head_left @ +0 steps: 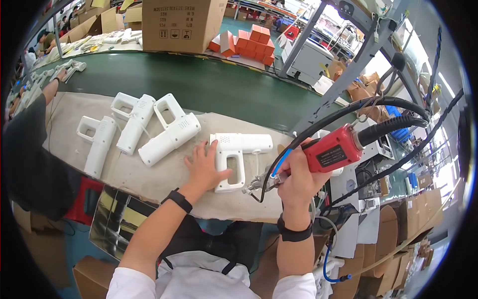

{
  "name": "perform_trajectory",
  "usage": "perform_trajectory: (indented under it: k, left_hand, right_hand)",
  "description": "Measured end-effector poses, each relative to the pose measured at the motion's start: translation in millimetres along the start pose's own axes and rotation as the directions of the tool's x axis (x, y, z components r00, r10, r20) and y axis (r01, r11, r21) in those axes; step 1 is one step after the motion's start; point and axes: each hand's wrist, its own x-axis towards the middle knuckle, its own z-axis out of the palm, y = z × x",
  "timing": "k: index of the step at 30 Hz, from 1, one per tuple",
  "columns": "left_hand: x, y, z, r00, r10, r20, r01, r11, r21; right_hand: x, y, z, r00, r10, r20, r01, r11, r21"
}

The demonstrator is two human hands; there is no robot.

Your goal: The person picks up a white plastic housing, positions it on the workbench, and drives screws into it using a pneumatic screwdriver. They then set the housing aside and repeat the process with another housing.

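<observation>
My right hand is wrapped round a red electric screwdriver, whose metal tip points left beside the handle end of a white gun-shaped plastic housing. That housing lies on its side on the board, its looped handle toward me. My left hand rests against its left side with the fingers spread, the index fingertip at the body and the thumb over the handle. Farther left lie three similar white housings: one nearest my left hand, a second, and a third.
A beige board covers the near bench, with a green conveyor belt behind it. Black cables hang from a metal post at right. A large carton and orange boxes stand beyond. A co-worker's arm reaches in at left.
</observation>
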Motion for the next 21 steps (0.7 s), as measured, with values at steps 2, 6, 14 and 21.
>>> perform_trajectory:
  k: [2,6,14,21]
  left_hand:
    - [0.1,2.0,-1.2,1.000,0.011,-0.001,-0.011,1.000,0.004]
    - [-2.1,11.1,0.7,0.998,0.054,-0.025,-0.055,0.998,-0.024]
    - [-3.1,-1.0,2.0,0.999,0.024,-0.036,-0.025,0.999,-0.039]
    - [-2.9,-2.3,-0.1,0.999,0.025,-0.047,-0.028,0.997,-0.067]
  right_hand:
    - [2.2,8.7,2.3,0.999,-0.034,-0.034,0.032,0.997,-0.074]
    - [-5.5,68.3,-17.5,0.997,-0.076,-0.022,0.068,0.963,-0.263]
    - [-7.8,65.7,3.8,0.998,-0.055,0.009,0.056,0.985,-0.166]
    - [-15.5,-0.2,31.9,1.000,-0.012,0.015,0.010,0.993,0.116]
